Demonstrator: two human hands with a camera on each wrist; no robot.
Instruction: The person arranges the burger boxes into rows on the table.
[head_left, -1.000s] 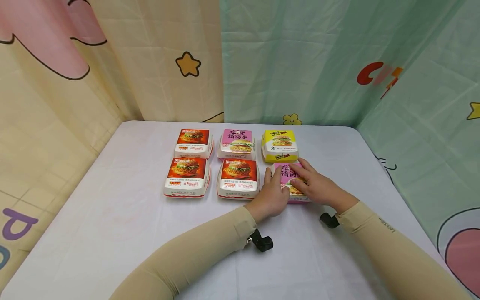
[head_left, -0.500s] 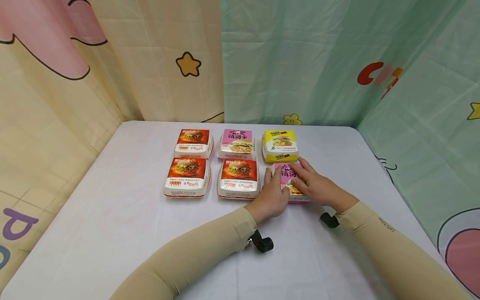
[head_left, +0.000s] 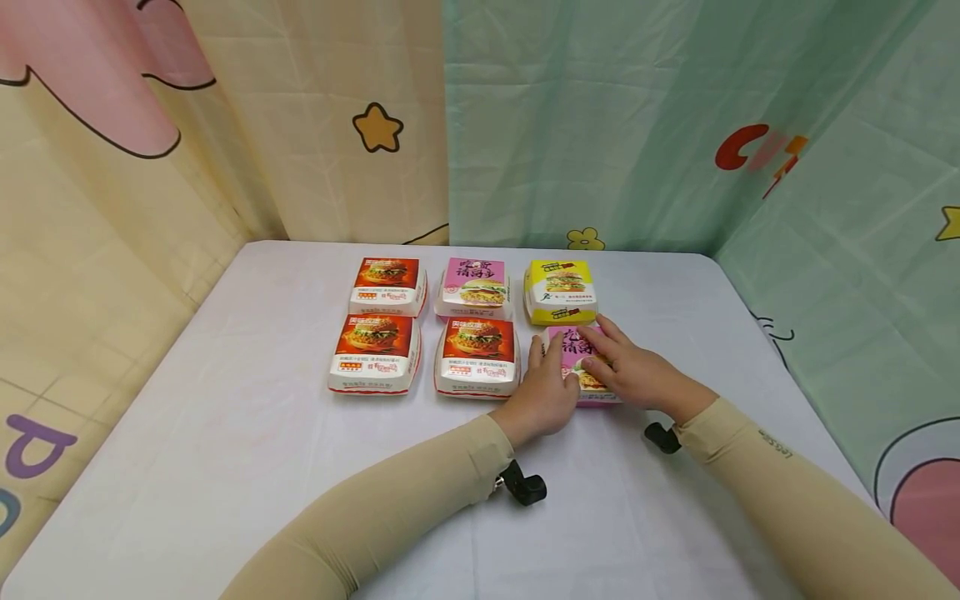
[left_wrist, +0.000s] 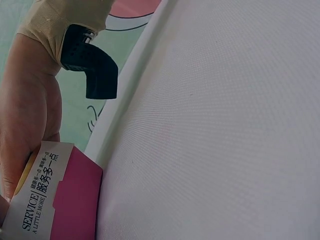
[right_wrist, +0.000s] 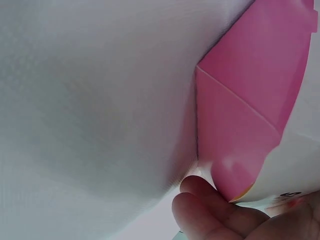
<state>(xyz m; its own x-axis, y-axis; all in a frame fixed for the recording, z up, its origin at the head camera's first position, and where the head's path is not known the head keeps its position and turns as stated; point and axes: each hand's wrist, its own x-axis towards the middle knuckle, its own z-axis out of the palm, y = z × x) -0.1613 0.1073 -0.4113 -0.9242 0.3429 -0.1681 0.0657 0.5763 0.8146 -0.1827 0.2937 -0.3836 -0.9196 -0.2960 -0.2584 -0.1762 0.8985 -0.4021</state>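
Observation:
Both hands hold a pink burger box (head_left: 573,343) that sits on the table at the right end of the front row. My left hand (head_left: 540,396) lies along its left side, fingers at the far edge and thumb near the front. On the opposite side, my right hand (head_left: 637,371) spreads its fingers over the lid and right edge. The left wrist view shows the box's white front flap (left_wrist: 37,200) with printed lettering above a pink side. In the right wrist view, bent fingers (right_wrist: 200,210) reach the corner of the pink side wall (right_wrist: 235,120).
A yellow burger box (head_left: 561,292) stands right behind the held one. To the left are another pink box (head_left: 472,287) and red-and-white boxes (head_left: 477,354), in two rows. The white tablecloth (head_left: 247,467) runs back to printed curtains (head_left: 570,125). A black wrist mount (head_left: 525,483) hangs under each sleeve.

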